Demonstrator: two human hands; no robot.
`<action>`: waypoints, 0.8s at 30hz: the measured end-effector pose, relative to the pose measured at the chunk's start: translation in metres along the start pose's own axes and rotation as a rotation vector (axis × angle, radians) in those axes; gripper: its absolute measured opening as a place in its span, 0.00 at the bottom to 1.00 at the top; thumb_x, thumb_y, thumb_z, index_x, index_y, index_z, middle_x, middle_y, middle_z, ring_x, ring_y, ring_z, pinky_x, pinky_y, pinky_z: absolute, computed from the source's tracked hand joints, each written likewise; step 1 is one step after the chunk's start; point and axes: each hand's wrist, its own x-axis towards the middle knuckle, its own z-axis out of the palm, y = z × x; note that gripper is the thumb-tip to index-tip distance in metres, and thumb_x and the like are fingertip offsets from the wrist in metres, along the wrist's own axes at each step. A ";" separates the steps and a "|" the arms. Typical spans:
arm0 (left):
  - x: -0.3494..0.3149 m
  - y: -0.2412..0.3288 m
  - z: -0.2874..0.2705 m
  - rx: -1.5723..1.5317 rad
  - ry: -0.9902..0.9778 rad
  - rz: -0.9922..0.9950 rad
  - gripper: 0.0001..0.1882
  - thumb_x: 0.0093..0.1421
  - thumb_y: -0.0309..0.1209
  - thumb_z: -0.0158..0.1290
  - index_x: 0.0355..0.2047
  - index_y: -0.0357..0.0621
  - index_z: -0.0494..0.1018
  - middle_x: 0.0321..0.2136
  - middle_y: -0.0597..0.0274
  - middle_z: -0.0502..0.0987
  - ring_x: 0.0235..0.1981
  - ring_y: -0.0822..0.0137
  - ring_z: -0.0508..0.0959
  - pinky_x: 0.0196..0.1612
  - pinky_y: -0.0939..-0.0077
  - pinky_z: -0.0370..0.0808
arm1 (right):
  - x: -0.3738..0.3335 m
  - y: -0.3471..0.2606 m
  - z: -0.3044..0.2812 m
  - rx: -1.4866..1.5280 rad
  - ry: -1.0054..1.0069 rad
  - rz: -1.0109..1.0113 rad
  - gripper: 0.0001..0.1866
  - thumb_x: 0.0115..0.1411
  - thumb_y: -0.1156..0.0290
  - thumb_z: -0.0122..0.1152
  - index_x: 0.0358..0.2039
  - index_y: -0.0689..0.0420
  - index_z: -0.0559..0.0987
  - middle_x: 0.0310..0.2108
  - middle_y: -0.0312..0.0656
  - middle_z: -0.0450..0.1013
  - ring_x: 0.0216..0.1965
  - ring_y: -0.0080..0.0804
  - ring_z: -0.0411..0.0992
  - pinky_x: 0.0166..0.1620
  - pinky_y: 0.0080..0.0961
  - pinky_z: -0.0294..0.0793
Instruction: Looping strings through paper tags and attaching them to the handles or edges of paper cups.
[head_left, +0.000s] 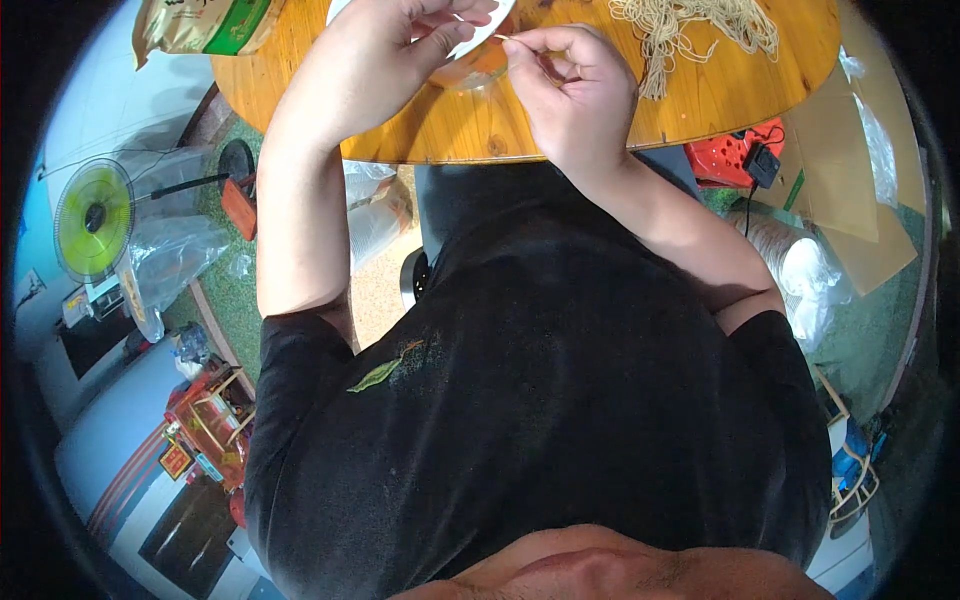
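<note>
My right hand (580, 85) is over the round wooden table (480, 140), thumb and forefinger pinched on a short end of thin tan string (503, 37). Close by on its left, my left hand (425, 35) has its fingers curled toward the thumb. Anything between those fingers is too small to make out. Behind and under the hands is a white plate or bowl (490, 24), mostly covered by them. A see-through bowl-like thing (470, 72) shows just below it. A loose heap of beige string (690, 40) lies on the table to the right.
A gold and green bag (215, 25) lies at the table's far left. Below the right edge are a red plastic stool-like object (735, 155) with a black adapter, cardboard (830, 150) and a plastic-wrapped white roll (790, 250). A green fan (95, 218) stands left.
</note>
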 end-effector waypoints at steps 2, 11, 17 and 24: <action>0.002 0.000 -0.001 0.038 -0.015 0.006 0.12 0.62 0.12 0.55 0.45 0.32 0.79 0.38 0.54 0.83 0.40 0.65 0.83 0.44 0.72 0.79 | -0.001 0.002 -0.001 0.009 0.000 0.009 0.03 0.64 0.82 0.66 0.37 0.64 0.81 0.31 0.33 0.79 0.30 0.12 0.75 0.33 0.11 0.73; 0.002 -0.003 -0.001 -0.056 -0.043 -0.022 0.14 0.61 0.10 0.53 0.46 0.32 0.78 0.38 0.56 0.83 0.41 0.68 0.82 0.46 0.74 0.80 | -0.001 0.000 0.001 -0.025 0.039 -0.012 0.03 0.63 0.82 0.67 0.36 0.64 0.81 0.30 0.34 0.81 0.31 0.12 0.77 0.34 0.10 0.74; 0.004 0.000 -0.002 -0.023 -0.065 -0.051 0.14 0.61 0.10 0.53 0.46 0.31 0.78 0.38 0.57 0.83 0.41 0.68 0.83 0.46 0.74 0.80 | -0.001 0.003 0.002 0.001 0.005 0.013 0.03 0.63 0.81 0.67 0.36 0.64 0.81 0.30 0.34 0.81 0.32 0.12 0.77 0.35 0.11 0.75; 0.004 -0.001 -0.003 -0.026 -0.069 -0.059 0.13 0.61 0.10 0.53 0.46 0.31 0.78 0.38 0.56 0.83 0.41 0.68 0.83 0.45 0.75 0.81 | -0.003 0.004 0.002 -0.037 0.049 -0.030 0.04 0.63 0.81 0.69 0.35 0.64 0.81 0.29 0.33 0.80 0.30 0.11 0.77 0.34 0.11 0.75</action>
